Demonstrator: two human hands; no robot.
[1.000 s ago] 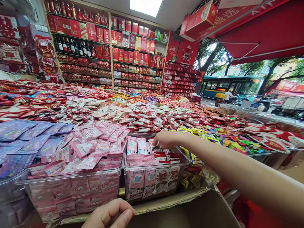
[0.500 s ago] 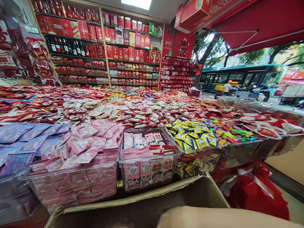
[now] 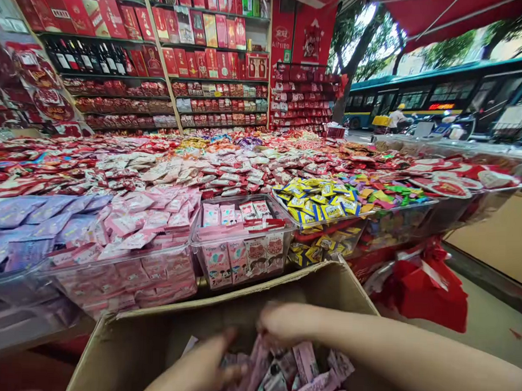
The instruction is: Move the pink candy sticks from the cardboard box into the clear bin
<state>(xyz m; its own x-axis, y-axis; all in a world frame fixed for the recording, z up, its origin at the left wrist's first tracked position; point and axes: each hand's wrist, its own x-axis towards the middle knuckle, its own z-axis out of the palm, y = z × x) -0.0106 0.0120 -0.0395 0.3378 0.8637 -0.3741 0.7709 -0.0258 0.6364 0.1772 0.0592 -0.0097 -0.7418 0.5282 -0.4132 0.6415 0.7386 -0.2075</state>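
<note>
Both my hands are inside an open cardboard box (image 3: 223,299) that holds pink candy packets (image 3: 318,385). On the left side my left hand (image 3: 203,364) is blurred, its thumb and fingers apart over the packets, with nothing clearly held. Farther right, my right hand (image 3: 282,324) curls its fingers down at a pink packet (image 3: 259,355) and seems to pinch it. Just beyond the box stands a clear bin (image 3: 242,235) of pink and white packets. A larger bin (image 3: 125,265) heaped with pink packets is left of it.
Purple packets (image 3: 41,222) lie at the left, yellow and blue ones (image 3: 323,200) at the right. A red bag (image 3: 429,292) rests right of the box. Shelves (image 3: 167,61) of red boxes and bottles stand behind; a bus (image 3: 440,93) and a person (image 3: 396,117) are outside.
The view has tilted down, so the inside of the box and its pink packets now show. Both hands are more fully in view, and the right hand is at a packet.
</note>
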